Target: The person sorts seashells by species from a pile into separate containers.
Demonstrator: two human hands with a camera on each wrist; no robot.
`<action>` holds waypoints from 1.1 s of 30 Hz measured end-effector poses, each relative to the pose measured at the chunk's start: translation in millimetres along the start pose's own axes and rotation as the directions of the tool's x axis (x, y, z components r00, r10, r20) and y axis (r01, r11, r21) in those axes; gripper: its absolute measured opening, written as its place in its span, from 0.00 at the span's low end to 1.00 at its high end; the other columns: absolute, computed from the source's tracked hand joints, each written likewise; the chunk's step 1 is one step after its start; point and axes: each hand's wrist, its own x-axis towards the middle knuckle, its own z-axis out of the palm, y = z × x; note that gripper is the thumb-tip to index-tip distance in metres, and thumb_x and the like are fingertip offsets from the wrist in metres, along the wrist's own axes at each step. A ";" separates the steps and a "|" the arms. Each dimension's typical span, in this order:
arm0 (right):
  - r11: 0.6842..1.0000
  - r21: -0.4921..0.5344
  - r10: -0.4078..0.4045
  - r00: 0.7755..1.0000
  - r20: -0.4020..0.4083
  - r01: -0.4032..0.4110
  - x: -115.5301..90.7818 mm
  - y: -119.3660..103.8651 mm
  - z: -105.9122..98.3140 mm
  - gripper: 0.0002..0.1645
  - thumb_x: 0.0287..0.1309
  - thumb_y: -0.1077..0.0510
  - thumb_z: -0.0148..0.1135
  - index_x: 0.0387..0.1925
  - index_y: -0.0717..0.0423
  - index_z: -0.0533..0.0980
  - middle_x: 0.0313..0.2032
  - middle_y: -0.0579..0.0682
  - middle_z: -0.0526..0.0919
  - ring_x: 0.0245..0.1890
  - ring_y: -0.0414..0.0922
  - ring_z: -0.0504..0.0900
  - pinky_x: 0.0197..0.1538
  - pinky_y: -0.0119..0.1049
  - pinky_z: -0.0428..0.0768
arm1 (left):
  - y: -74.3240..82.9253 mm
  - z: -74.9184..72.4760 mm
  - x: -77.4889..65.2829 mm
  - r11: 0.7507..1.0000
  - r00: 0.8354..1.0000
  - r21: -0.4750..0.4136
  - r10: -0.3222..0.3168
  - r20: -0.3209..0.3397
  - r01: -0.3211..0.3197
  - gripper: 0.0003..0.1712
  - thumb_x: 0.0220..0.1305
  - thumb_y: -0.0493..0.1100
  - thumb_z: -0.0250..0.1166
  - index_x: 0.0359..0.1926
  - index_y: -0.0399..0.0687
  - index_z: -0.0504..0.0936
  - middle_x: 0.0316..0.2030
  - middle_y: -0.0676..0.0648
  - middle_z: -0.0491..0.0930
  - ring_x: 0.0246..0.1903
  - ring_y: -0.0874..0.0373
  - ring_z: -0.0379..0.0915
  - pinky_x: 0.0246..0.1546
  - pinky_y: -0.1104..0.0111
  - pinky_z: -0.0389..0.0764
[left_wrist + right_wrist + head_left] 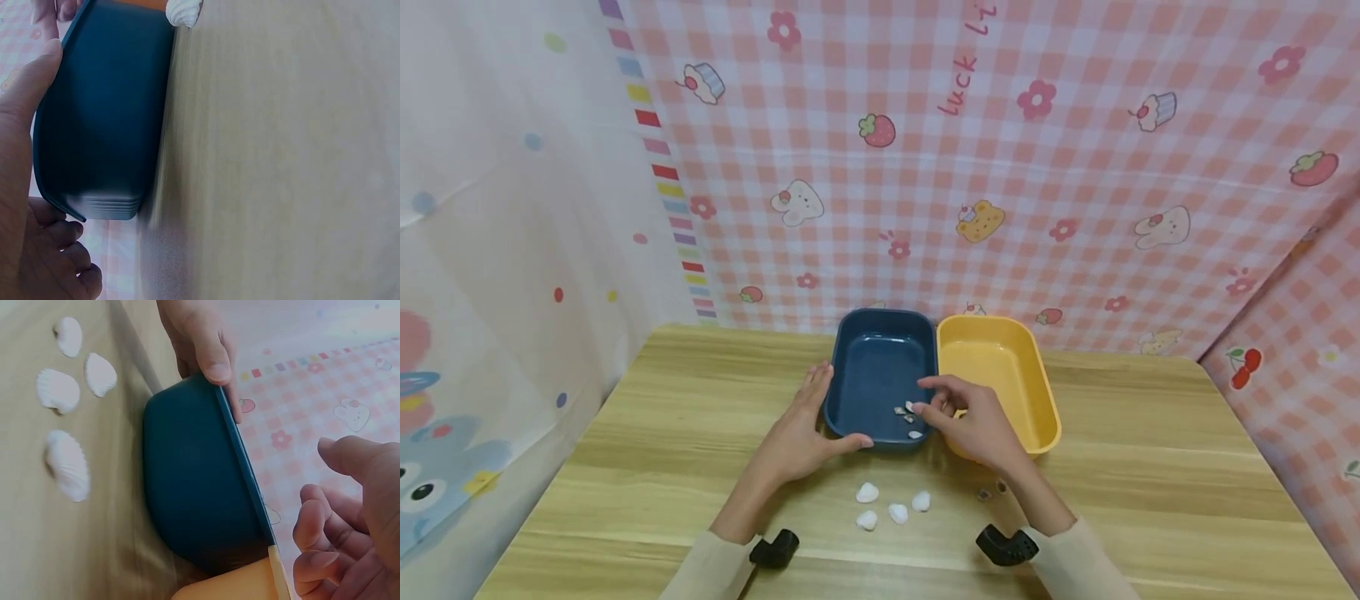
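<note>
only head cam: pcs (908,419) inside blue tub (868,371)

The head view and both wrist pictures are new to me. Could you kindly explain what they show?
There is no robot: a person works bare-handed. The head picture comes from a camera worn on the head; each wrist picture from a camera on that wrist. On the wooden table stand a blue tray and a yellow tray; in front lie five white shells. A few small pieces lie in the blue tray. The left hand rests against the blue tray, thumb on its rim. In the right wrist picture, the right hand holds nothing visible.
</note>
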 end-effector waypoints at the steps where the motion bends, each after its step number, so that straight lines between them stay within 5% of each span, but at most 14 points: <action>1: 1.000 0.005 0.000 1.000 -0.001 0.000 -3.4 0.6 -0.9 0.21 0.63 0.46 0.71 0.55 0.45 0.83 0.28 0.41 0.81 0.27 0.40 0.79 0.30 0.29 0.76 | 0.0 0.2 0.0 1.000 1.000 0.001 -0.002 0.000 0.002 0.73 0.48 0.75 0.75 0.83 0.59 0.42 0.84 0.52 0.41 0.83 0.53 0.32 0.76 0.39 0.57; 17: 0.992 -0.009 -0.127 0.992 -0.005 0.127 -44.7 15.8 -15.3 0.20 0.60 0.53 0.74 0.53 0.51 0.83 0.25 0.36 0.81 0.22 0.34 0.77 0.28 0.29 0.79 | -0.4 -0.4 -0.6 1.000 1.000 0.001 0.004 -0.005 -0.004 0.74 0.47 0.76 0.75 0.83 0.58 0.43 0.84 0.52 0.41 0.83 0.52 0.33 0.77 0.39 0.56; 33: 0.994 -0.016 -0.110 0.991 0.075 0.111 -83.0 38.1 -18.3 0.17 0.58 0.54 0.75 0.48 0.54 0.85 0.23 0.34 0.77 0.23 0.29 0.73 0.26 0.26 0.75 | -0.4 0.3 -0.7 1.000 1.000 -0.002 0.001 -0.003 -0.001 0.73 0.47 0.75 0.75 0.83 0.57 0.43 0.84 0.52 0.42 0.83 0.53 0.33 0.76 0.39 0.56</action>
